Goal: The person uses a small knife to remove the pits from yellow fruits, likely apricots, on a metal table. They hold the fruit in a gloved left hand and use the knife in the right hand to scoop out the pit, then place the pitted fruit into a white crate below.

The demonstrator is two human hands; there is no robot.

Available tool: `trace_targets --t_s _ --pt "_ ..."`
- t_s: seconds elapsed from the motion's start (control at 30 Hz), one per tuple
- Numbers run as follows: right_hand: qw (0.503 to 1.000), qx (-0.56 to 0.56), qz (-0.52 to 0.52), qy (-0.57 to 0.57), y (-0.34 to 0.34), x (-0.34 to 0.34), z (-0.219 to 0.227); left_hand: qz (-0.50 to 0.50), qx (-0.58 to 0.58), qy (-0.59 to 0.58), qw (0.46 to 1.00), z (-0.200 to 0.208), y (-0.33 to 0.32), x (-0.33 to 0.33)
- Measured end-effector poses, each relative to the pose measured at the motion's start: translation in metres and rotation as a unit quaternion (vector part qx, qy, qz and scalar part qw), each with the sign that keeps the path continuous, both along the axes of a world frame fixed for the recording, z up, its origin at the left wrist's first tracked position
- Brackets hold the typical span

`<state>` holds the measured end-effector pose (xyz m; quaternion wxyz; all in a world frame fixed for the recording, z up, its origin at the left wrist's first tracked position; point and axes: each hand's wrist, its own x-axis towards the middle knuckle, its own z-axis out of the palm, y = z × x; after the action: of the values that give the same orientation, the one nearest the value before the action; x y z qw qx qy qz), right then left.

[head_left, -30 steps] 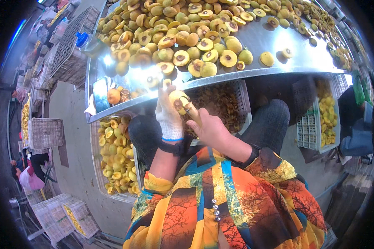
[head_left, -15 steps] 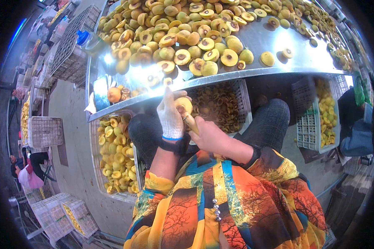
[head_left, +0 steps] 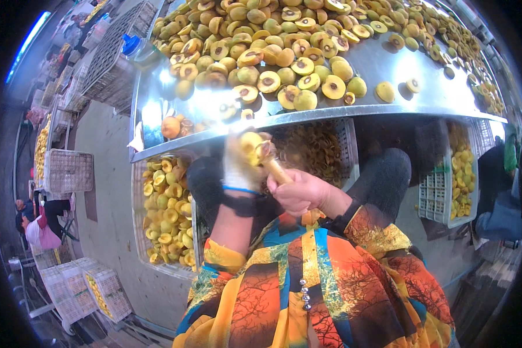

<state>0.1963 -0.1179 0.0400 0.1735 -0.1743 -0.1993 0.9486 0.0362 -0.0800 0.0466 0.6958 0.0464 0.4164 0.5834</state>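
My left hand (head_left: 236, 168), in a white glove with a blue cuff edge, is blurred but closed round a yellow peach half (head_left: 250, 144). Bare and curled, my right hand (head_left: 303, 190) grips the handle of a wooden-handled tool (head_left: 279, 172). The tool's far end meets the fruit's brownish pit side; its exact shape is blurred. Both hands are just below the metal table's front edge, over a crate of brown pits and scraps (head_left: 322, 145). Many halved peaches (head_left: 272, 64) lie heaped on the metal table (head_left: 383, 75) above.
A crate of yellow peach halves (head_left: 168, 214) stands left of my knees, another crate (head_left: 461, 180) to the right. A blue-capped bottle (head_left: 139, 49) and a reddish fruit (head_left: 170, 127) are at the table's left end. Stacked crates (head_left: 69, 171) and a seated person (head_left: 40, 229) are farther left.
The peach half has tilted in my left hand, and the raised gloved finger no longer stands out. My right hand has shifted slightly right with the tool. The whole view has shifted a little.
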Motion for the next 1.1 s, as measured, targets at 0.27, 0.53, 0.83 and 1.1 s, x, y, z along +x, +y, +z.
trace_targets --t_s 0.27,0.53,0.83,1.1 --pt "0.485 0.637 0.109 -0.589 0.002 0.037 -0.089 -0.022 -0.015 0.858 0.513 0.017 -0.033 -0.164" --pt "0.669 0.488 -0.068 -0.557 0.015 0.0 -0.037 -0.302 0.06 0.864 0.399 0.003 0.092 -0.072" --pt "0.809 0.314 -0.277 -0.413 0.034 -0.003 -0.018 -0.187 0.315 0.823 0.433 0.008 0.061 -0.03" --pt "0.898 0.1 -0.37 -0.214 0.039 -0.027 -0.007 -0.153 0.285 0.249 0.913 0.025 -0.005 -0.002"
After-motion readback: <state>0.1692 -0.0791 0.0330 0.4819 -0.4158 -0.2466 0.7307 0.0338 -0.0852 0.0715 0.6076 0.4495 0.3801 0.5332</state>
